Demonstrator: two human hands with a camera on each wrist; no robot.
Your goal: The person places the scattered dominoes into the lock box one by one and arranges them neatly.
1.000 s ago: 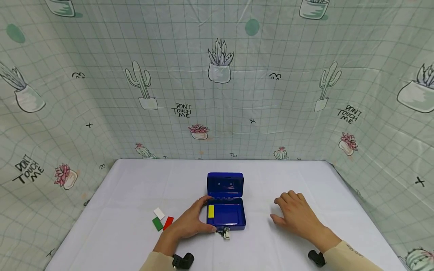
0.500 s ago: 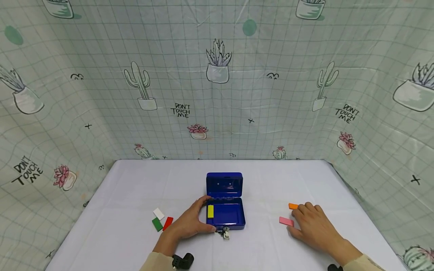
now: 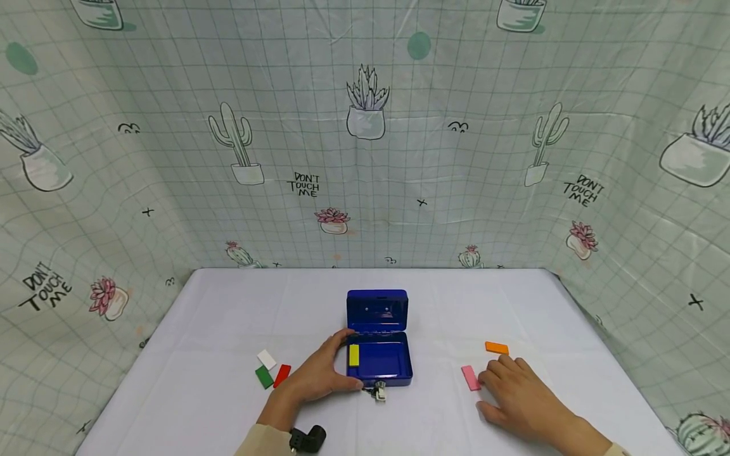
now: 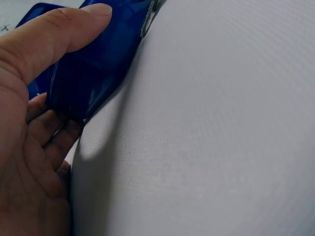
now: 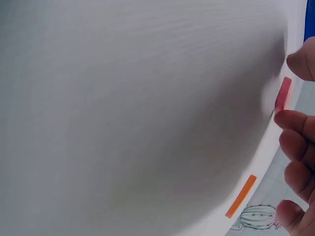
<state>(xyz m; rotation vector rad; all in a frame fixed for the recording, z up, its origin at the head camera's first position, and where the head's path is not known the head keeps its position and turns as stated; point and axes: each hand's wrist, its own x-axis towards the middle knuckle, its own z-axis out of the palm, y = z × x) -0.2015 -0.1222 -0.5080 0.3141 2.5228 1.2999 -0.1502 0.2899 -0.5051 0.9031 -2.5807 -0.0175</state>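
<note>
A blue cash box (image 3: pixel 383 361) with its lid (image 3: pixel 377 310) raised stands mid-table, and a yellow block (image 3: pixel 354 355) lies inside at the left. My left hand (image 3: pixel 319 373) grips the box's left end, thumb at the front and fingers towards the back. Keys (image 3: pixel 379 391) hang at the lock. My right hand (image 3: pixel 519 396) is over the table to the right, its thumb apart from the fingers. The index fingertip is at a pink block (image 3: pixel 471 378), touching or nearly so; in the right wrist view the pink block (image 5: pixel 283 94) lies between thumb and index finger, unpinched.
An orange block (image 3: pixel 497 348) lies just beyond the right hand. Left of the box are a white block (image 3: pixel 267 360), a green block (image 3: pixel 265 377) and a red block (image 3: pixel 282 375). A patterned curtain (image 3: pixel 285 126) surrounds the white table (image 3: pixel 228 304).
My right hand moved right to the two blocks it had been covering, then slightly back left. The pink block has turned and shifted left. The left hand stays on the cash box.
</note>
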